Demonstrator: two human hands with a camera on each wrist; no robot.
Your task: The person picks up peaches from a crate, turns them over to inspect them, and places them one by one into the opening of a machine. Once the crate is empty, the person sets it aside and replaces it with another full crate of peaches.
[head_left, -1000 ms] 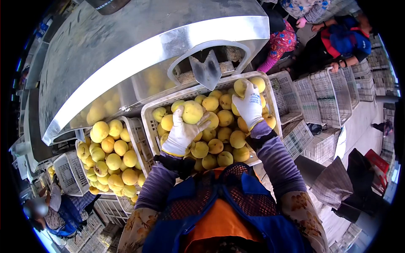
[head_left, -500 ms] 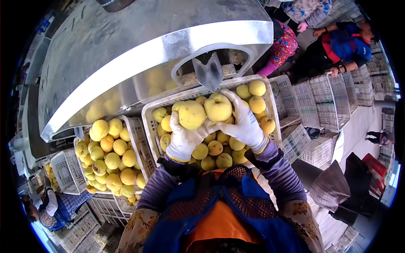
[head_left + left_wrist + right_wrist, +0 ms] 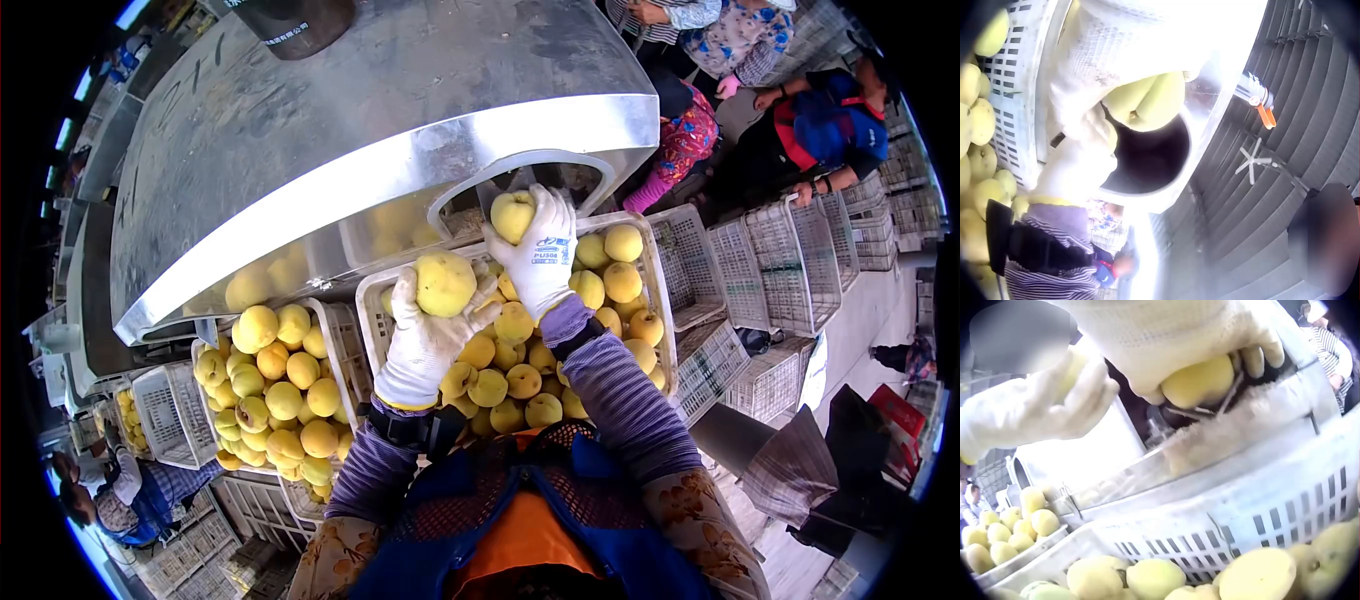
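Observation:
My gloved left hand (image 3: pixel 422 352) cups a large yellow peach (image 3: pixel 445 283) between its thumb and fingers, above the white crate in front of me. In the left wrist view this peach (image 3: pixel 1147 103) shows its crease and stem end. My gloved right hand (image 3: pixel 540 262) grips another yellow peach (image 3: pixel 513 216) at the arched opening of the metal machine (image 3: pixel 470 150). In the right wrist view that peach (image 3: pixel 1200 382) sits right at the thin metal prongs (image 3: pixel 1230 394) inside the opening. Fingers of the right glove wrap over its top.
Below my hands stands a white crate (image 3: pixel 670 345) of yellow peaches. A second crate (image 3: pixel 345 345), heaped with peaches, is at its left. Crates (image 3: pixel 785 265) line the right side. Several people are beyond, one in a blue and red vest (image 3: pixel 835 115). A dark bucket (image 3: pixel 300 25) tops the machine.
My right hand picked a peach from the crate, brought it beside the left hand's peach, then moved it up to the machine opening. My left hand keeps its peach over the crate.

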